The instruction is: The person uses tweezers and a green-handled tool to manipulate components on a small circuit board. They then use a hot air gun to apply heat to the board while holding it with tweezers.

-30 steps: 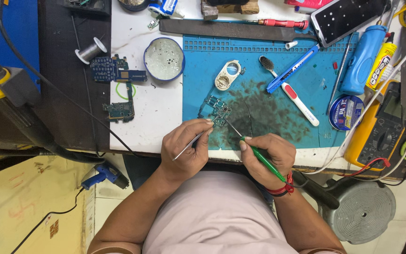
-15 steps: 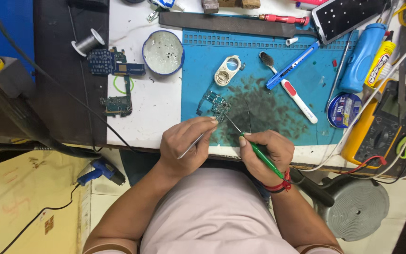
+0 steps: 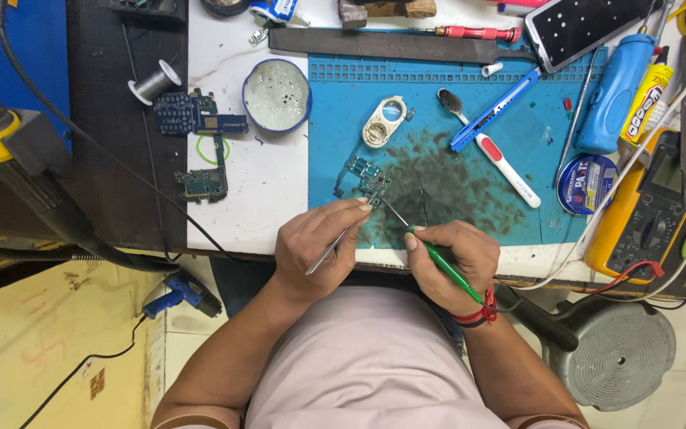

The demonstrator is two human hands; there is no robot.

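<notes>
A small green circuit board (image 3: 365,179) lies on the stained blue work mat (image 3: 438,143) near the table's front edge. My left hand (image 3: 315,246) grips metal tweezers (image 3: 329,251), its fingertips resting at the board's near edge. My right hand (image 3: 452,258) holds a green-handled tool (image 3: 446,268) whose thin metal tip reaches up to the board. A red band sits on my right wrist.
Two other circuit boards (image 3: 198,119) and a round white dish (image 3: 277,95) lie on the white surface at left. A toothbrush (image 3: 490,151), blue cutter (image 3: 494,111), tape roll (image 3: 587,184), blue bottle (image 3: 611,95) and yellow multimeter (image 3: 649,210) crowd the right. A solder spool (image 3: 152,81) stands at far left.
Both hands have stayed at the small board with only slight shifts; the view has drifted a little.
</notes>
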